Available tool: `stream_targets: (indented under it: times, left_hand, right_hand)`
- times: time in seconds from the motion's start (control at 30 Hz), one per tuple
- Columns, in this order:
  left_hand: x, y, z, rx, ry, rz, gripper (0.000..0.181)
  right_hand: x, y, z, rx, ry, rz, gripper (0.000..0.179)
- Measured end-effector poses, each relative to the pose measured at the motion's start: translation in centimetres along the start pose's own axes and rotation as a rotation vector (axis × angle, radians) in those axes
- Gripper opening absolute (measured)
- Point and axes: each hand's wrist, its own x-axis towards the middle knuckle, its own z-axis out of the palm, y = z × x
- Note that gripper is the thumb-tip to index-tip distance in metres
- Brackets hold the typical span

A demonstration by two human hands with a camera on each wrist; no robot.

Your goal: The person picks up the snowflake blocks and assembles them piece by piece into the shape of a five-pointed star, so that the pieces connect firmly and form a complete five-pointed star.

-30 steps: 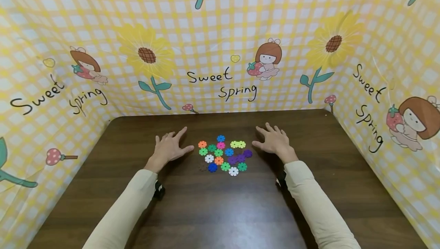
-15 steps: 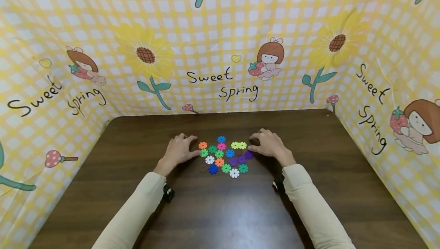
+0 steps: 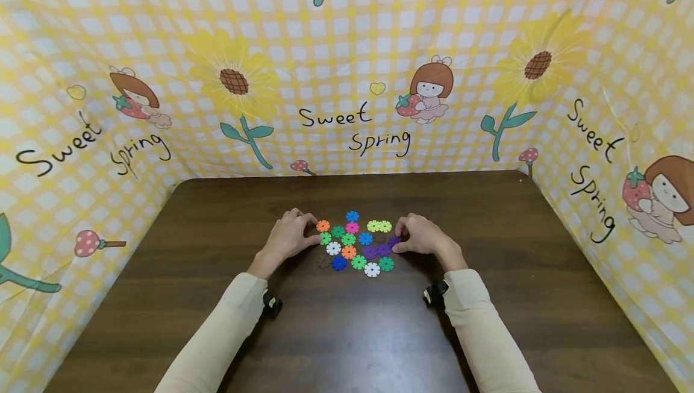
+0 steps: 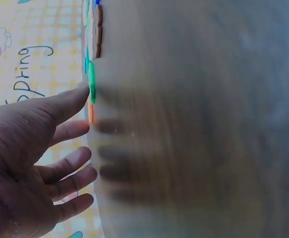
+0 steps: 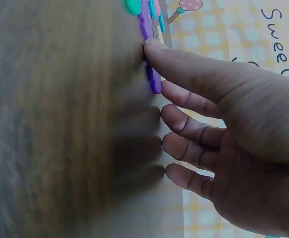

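Note:
Several notched plastic building discs in mixed colours lie flat in a loose group in the middle of the table. In the head view my left hand (image 3: 290, 235) is at the group's left edge. Its thumb tip is right at a light green disc (image 4: 92, 82), and the index fingertip is close to an orange disc (image 3: 323, 226). My right hand (image 3: 425, 235) is at the right edge, its thumb tip at the joined purple discs (image 5: 154, 79). Pale yellow discs (image 3: 379, 226) lie near its index finger. The other fingers of both hands are spread and loosely bent, their tips near the tabletop.
The dark wooden table (image 3: 347, 333) has a yellow checked cloth (image 3: 347, 67) hanging behind it and at both sides. White discs (image 3: 372, 270), a blue disc (image 3: 339, 263) and a brown disc (image 3: 324, 261) lie at the group's near side.
Both hands have moved inward from either side to the edges of the disc group, and their fingers have drawn in from a wider spread. The discs keep their arrangement.

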Motion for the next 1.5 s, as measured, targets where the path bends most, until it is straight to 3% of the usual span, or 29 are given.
stream_targets:
  times: [0.27,0.43,0.73,1.07,1.5]
  left_hand:
    - [0.3,0.3,0.6,0.017,-0.030,-0.007,0.042]
    - [0.3,0.8,0.9,-0.039,-0.085,-0.031,0.037]
    - [-0.4,1.7,0.8,-0.207,-0.126,-0.067,0.028]
    - [-0.1,3.5,0.4,-0.382,-0.049,-0.010,0.014]
    - [-0.1,5.5,-0.5,-0.722,-0.128,0.081,0.021]
  right_hand:
    - [0.8,-0.1,0.3,0.079,0.027,-0.025,0.025]
    - [1.3,-0.4,0.7,0.150,0.073,-0.044,0.017]
    - [1.7,-1.7,1.2,0.193,0.079,-0.116,0.006]
    - [2.0,-3.2,0.7,0.219,0.123,-0.251,0.006]
    - [2.0,-5.2,0.3,0.251,0.190,-0.363,0.005]
